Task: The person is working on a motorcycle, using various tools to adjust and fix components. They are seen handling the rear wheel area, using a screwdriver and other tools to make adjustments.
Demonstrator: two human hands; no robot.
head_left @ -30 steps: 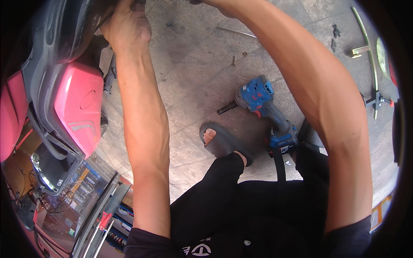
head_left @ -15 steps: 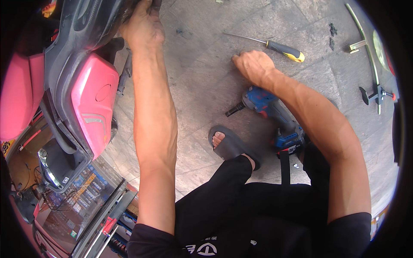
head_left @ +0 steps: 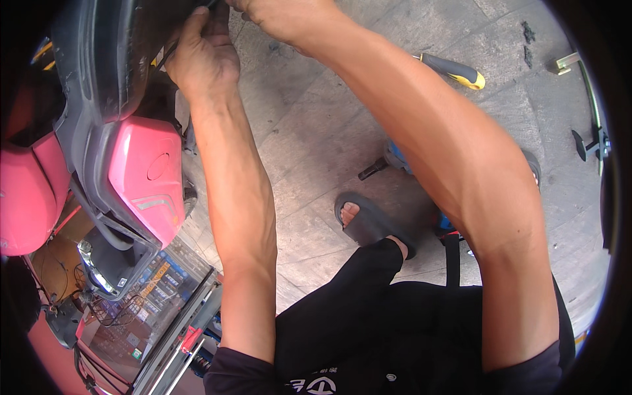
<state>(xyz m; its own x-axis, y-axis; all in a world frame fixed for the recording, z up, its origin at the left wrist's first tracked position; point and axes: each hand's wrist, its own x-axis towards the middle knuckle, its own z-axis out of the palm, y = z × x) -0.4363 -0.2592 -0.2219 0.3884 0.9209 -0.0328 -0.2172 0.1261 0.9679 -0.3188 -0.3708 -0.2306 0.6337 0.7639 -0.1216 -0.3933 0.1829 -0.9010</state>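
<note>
At the upper left, my left hand (head_left: 209, 62) is closed beside the black plastic body (head_left: 108, 56) of a pink scooter, its thumb pointing up and its fingers curled. Just right of it, my right hand (head_left: 283, 16) reaches in with bent fingers, cut off by the top edge. A thin dark piece shows between the hands, too little of it visible to name. Below them is the scooter's pink panel (head_left: 146, 181). My right forearm partly covers a blue cordless impact wrench (head_left: 397, 158) with a black socket on the floor.
A black-and-yellow screwdriver (head_left: 454, 70) lies on the tiled floor beyond my right forearm. A long bar clamp (head_left: 600, 146) lies at the far right. My foot in a black slide sandal (head_left: 368, 220) is near the wrench. A glass display case (head_left: 158, 286) stands lower left.
My right hand has left the floor near the screwdriver and moved up and left to my left hand. My left hand has shifted slightly down and left. The view has shifted a little.
</note>
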